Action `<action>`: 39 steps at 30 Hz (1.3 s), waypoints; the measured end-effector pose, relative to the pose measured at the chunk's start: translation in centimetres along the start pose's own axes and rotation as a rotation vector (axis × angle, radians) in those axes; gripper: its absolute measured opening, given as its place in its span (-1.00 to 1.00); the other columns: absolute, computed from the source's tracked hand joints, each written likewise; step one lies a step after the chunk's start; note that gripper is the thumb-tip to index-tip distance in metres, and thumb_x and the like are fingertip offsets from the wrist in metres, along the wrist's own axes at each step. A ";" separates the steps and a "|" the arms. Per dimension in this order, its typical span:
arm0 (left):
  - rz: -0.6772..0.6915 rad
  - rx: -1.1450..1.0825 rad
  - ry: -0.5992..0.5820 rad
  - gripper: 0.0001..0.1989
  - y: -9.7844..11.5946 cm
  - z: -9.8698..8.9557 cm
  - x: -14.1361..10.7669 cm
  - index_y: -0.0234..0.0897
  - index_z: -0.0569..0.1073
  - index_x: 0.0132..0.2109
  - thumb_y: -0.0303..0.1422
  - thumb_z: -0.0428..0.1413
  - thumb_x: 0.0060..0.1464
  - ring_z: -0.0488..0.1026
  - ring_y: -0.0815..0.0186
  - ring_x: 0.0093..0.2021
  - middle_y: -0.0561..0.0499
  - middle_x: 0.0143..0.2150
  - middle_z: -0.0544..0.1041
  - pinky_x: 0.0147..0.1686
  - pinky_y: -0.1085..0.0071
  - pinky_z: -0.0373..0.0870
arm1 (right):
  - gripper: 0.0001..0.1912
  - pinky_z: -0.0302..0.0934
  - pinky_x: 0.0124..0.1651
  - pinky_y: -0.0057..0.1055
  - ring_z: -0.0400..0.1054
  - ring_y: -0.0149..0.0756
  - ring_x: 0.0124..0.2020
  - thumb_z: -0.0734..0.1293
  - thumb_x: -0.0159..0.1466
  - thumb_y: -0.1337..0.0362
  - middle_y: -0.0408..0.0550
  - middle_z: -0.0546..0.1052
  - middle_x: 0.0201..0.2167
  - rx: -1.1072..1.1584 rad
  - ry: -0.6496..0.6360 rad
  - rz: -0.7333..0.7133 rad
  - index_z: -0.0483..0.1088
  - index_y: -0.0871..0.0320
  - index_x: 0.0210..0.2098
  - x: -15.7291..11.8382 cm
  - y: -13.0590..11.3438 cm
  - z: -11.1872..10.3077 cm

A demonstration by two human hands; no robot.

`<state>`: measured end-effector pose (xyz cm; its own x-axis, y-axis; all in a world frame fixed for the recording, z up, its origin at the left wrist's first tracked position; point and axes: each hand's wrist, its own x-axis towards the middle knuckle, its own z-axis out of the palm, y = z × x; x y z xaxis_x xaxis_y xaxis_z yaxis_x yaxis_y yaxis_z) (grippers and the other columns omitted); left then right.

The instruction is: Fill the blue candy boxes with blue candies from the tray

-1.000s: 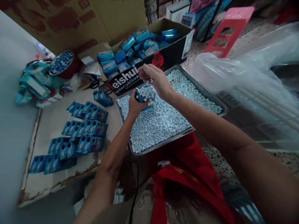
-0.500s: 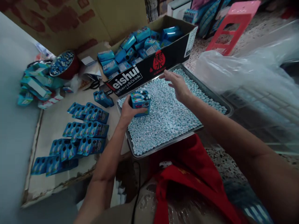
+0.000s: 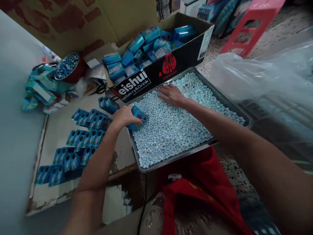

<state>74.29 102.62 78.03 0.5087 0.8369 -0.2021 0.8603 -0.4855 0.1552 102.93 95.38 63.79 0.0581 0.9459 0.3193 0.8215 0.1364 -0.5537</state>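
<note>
My left hand (image 3: 124,117) grips small blue candy boxes (image 3: 140,115), which are tilted over the left part of the metal tray (image 3: 171,151). How many boxes it holds I cannot tell. A layer of pale blue and white candies (image 3: 168,127) covers the tray. My right hand (image 3: 172,94) rests on the candies near the tray's far side, fingers stretched out and palm down, with nothing visible in its grasp. Just behind my left hand stands a pair of blue boxes (image 3: 109,104) on the table.
Rows of blue boxes (image 3: 85,138) with dark round openings stand on the white table (image 3: 49,137) at left. A black carton (image 3: 156,71) full of blue packs lies behind the tray. Beyond are a red bowl (image 3: 79,70), scissors (image 3: 100,88), a pink stool (image 3: 254,27) and clear plastic (image 3: 256,75).
My left hand has moved left with the boxes and tipped them over; their upward-facing openings no longer show. My right hand has come down from above the tray onto the candies.
</note>
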 end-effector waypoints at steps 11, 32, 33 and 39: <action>0.105 -0.005 -0.032 -0.35 7.8 1.4 2.0 -0.17 0.58 -0.11 -0.12 0.60 -0.38 0.62 -0.26 0.04 -0.12 -0.14 0.65 0.09 -0.02 0.53 | -0.68 0.38 0.24 -0.18 0.50 -0.09 0.08 0.23 0.48 0.13 -0.06 0.68 -0.03 0.654 0.161 0.394 0.61 0.08 -0.10 -0.2 -7.3 0.5; 0.153 -0.685 0.379 -0.21 2.3 6.0 -3.7 -0.18 0.53 -0.06 -0.13 0.66 -0.49 0.61 -0.02 -0.02 0.04 -0.14 0.63 0.09 0.14 0.57 | -0.78 0.22 0.39 0.16 0.43 0.13 0.14 0.29 0.46 0.15 0.20 0.63 -0.03 0.033 0.520 0.420 0.56 0.08 -0.14 -10.3 -1.5 -4.9; 0.140 -0.692 0.374 -0.19 1.8 6.0 -4.0 -0.19 0.54 -0.05 -0.12 0.66 -0.49 0.61 -0.02 -0.01 0.02 -0.12 0.63 0.10 0.13 0.57 | -0.78 0.19 0.41 0.19 0.41 0.15 0.16 0.29 0.47 0.17 0.21 0.62 -0.02 0.001 0.500 0.392 0.56 0.08 -0.14 -10.3 -1.6 -4.9; 0.090 -0.833 0.319 -0.11 0.6 6.2 -5.6 -0.21 0.53 0.03 -0.03 0.65 -0.47 0.62 -0.08 0.08 -0.06 0.00 0.66 0.10 0.10 0.60 | -0.80 0.16 0.38 0.25 0.27 0.22 0.27 0.32 0.45 0.16 0.21 0.59 0.09 -0.039 0.431 0.257 0.58 0.05 -0.16 -10.4 -2.1 -4.1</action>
<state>72.14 96.11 73.25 0.4335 0.8951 0.1040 0.4524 -0.3160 0.8339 102.94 84.05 64.78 0.4835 0.7384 0.4700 0.7700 -0.1035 -0.6296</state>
